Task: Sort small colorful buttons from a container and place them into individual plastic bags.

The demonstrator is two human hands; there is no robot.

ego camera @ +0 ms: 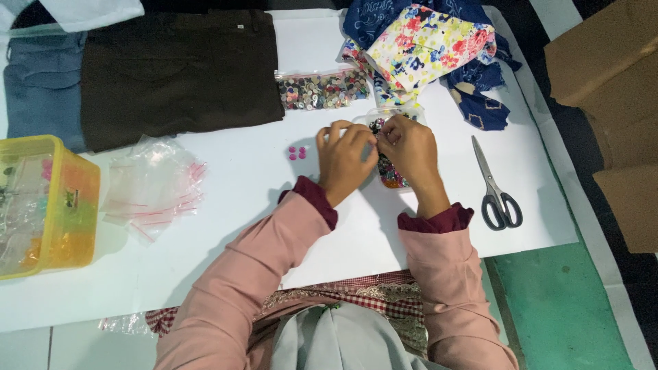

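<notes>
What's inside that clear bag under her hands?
Small mixed-colour buttons fill the clear bag. The left hand and right hand cover its middle, so the rest stays hidden.

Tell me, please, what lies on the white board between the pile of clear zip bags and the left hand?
Head view: a few small pink buttons lie there; otherwise the white board is bare.

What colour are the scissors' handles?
The scissors have dark grey handles, seen in the head view.

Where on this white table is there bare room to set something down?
Bare patches: the near strip between the yellow box and left hand, and between right hand and scissors. Crowded along the far edge: trousers, button bag, floral fabrics.
</notes>
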